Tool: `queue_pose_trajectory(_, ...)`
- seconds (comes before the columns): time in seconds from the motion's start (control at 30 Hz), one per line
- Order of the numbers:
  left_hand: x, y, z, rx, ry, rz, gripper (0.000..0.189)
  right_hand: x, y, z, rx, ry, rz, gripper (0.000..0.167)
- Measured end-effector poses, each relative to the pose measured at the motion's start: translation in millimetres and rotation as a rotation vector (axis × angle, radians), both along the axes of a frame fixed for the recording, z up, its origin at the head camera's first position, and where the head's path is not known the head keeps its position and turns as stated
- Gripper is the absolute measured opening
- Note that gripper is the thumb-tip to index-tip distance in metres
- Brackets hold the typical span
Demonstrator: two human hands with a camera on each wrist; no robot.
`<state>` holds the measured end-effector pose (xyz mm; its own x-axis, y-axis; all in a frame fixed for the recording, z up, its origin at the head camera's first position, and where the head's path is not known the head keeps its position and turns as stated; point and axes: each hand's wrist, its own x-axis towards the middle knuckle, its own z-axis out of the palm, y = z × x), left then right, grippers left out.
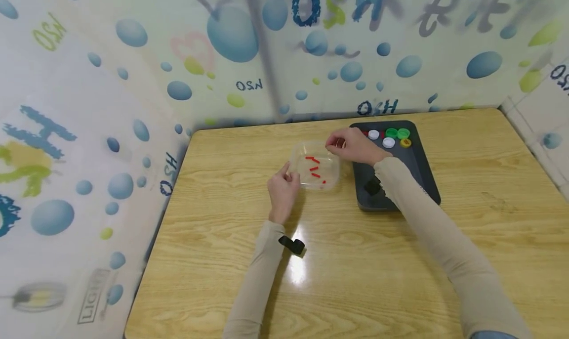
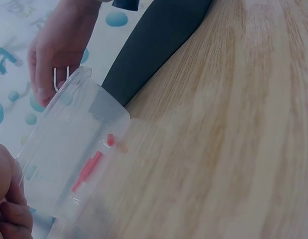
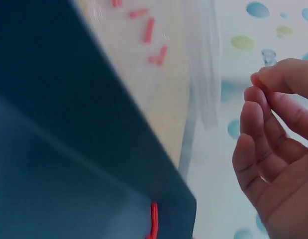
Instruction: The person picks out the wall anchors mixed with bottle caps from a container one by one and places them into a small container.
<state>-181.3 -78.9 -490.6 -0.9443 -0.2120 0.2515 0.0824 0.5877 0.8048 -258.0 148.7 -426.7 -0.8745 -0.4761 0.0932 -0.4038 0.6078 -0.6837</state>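
Observation:
A clear plastic container stands on the table, with several short red sticks lying inside it. My left hand grips its left wall at the rim, thumb and fingers close together. Over the far right corner of the container is my right hand, thumb tip against the index fingertip. In the right wrist view the other fingers of the right hand are loosely bent. I cannot tell whether a small piece is pinched between those fingertips.
Right of the container, a dark tray lies under my right forearm. At its far end are white caps, green caps, a yellow cap and red sticks. A patterned wall borders the wooden table at the back.

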Motion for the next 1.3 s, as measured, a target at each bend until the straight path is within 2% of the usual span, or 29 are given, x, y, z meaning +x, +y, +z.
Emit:
queue_pose_trajectory(0.23,-1.8,-0.7,-1.6,-0.017,0.007,0.003,0.045,-5.7,40,2.3,-0.006,0.021,-0.086,0.019)
queue_pose_trajectory(0.5,-1.6,-2.5,-3.4,-0.013,0.016,0.012,0.045,-9.6,82,-3.1,-0.005,0.061,-0.150,0.019)
queue_pose_trajectory(0.7,-1.2,-2.5,-3.1,-0.024,0.028,0.023,0.044,-5.8,100,-8.8,0.003,0.035,-0.196,0.023)
queue_pose_trajectory(0.9,-1.1,-1.9,-3.1,-0.024,0.041,0.020,0.043,-8.9,117,-17.3,0.055,0.007,-0.259,0.025)
queue_pose_trajectory(1.3,0.2,0.6,-2.4,-0.009,0.041,-0.001,0.043,-18.4,134,-21.1,0.104,-0.020,-0.290,0.029)
